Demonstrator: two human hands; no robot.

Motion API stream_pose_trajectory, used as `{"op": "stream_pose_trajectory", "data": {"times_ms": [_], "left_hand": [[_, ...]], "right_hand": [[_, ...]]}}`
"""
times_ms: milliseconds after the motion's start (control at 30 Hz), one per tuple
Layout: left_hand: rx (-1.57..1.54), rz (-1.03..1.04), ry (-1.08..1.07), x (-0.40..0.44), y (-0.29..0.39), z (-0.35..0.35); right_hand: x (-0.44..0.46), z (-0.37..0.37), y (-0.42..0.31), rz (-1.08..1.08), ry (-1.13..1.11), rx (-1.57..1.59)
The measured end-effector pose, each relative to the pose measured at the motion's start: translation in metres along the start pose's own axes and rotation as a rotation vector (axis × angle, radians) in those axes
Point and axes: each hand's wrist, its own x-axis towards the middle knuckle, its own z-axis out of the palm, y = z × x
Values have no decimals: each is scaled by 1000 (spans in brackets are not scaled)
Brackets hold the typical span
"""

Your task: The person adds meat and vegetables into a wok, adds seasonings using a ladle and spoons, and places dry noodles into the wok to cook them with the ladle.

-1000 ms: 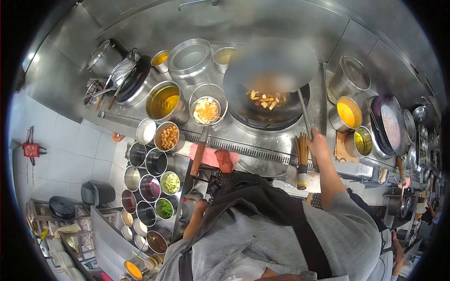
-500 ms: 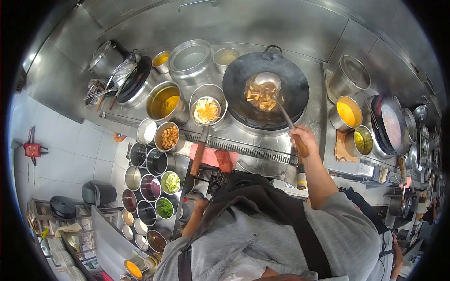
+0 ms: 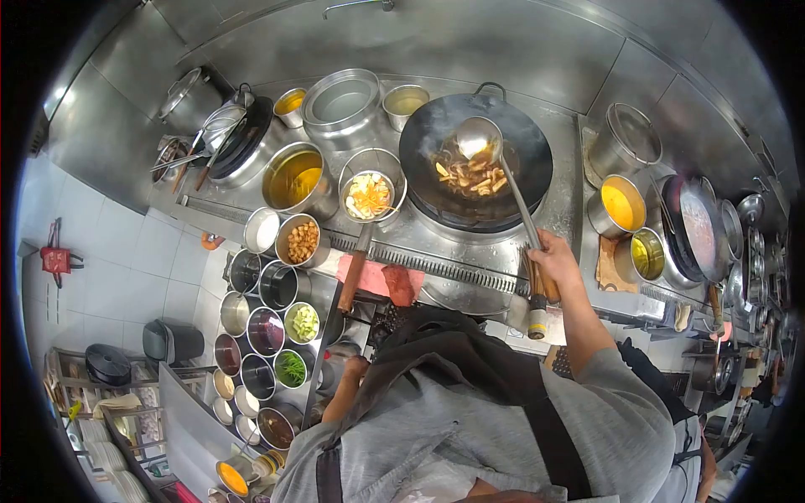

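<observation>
My right hand (image 3: 554, 258) is closed round the handle of a ladle (image 3: 516, 197), near its wooden grip. The ladle's bowl is inside a black wok (image 3: 428, 134) on the stove, at the far side of the browned food pieces (image 3: 475, 178), which lie in dark liquid. Smoke or steam rises from the wok. Low beside the apron, my left hand (image 3: 356, 367) looks curled; what it holds, if anything, is hidden. A strainer (image 3: 355, 267) with chopped pale and orange food rests left of the wok.
Left of the strainer stand a pot of yellow liquid (image 3: 295, 174) and a bowl of browned cubes (image 3: 302, 241). Several ingredient pots, one with green strips (image 3: 291, 367), line the lower left. A folded pink cloth (image 3: 381, 281) lies at the stove edge. Another person's sleeve (image 3: 681, 457) is at lower right.
The ladle's bowl has lifted and moved slightly toward the wok's far side. My right hand has shifted slightly right and nearer me. The food pieces have spread, and more smoke or steam shows.
</observation>
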Motion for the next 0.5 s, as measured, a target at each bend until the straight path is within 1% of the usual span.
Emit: {"op": "stream_pose_trajectory", "data": {"times_ms": [33,67,100,133,167,200,233,267,333,367,433,467,500], "left_hand": [[-63,-26,73,-4,4,-3],[-128,-48,148,-12,11,-13],[-162,-60,117,-2,0,2],[-196,-73,86,-11,2,-8],[-230,-88,55,-28,11,-29],[-94,-86,54,-32,24,-39],[-103,-87,48,-38,31,-45],[-391,-176,19,-44,39,-49],[-330,-121,-63,-49,49,-52],[-301,-91,-103,-50,53,-53],[-290,-40,-45,-50,59,-38],[-293,-28,-25,-49,62,-31],[-305,-78,-101,-49,65,-29]], "right_hand": [[-3,2,7,-237,75,-239],[-11,0,-4,-235,72,-238],[-23,-4,-31,-109,23,-338],[-34,-9,-51,17,-29,-439],[-42,-12,-58,19,-36,-442],[-50,-15,-62,13,-60,-480],[-55,-17,-63,7,-86,-519],[-56,-18,-52,9,-98,-527],[-48,-17,-18,-80,-83,-630],[-41,-17,-4,-85,-94,-638],[-20,-13,10,-165,-19,-716],[-11,-9,15,-178,-38,-722],[-4,-6,17,-178,11,-751]]}}
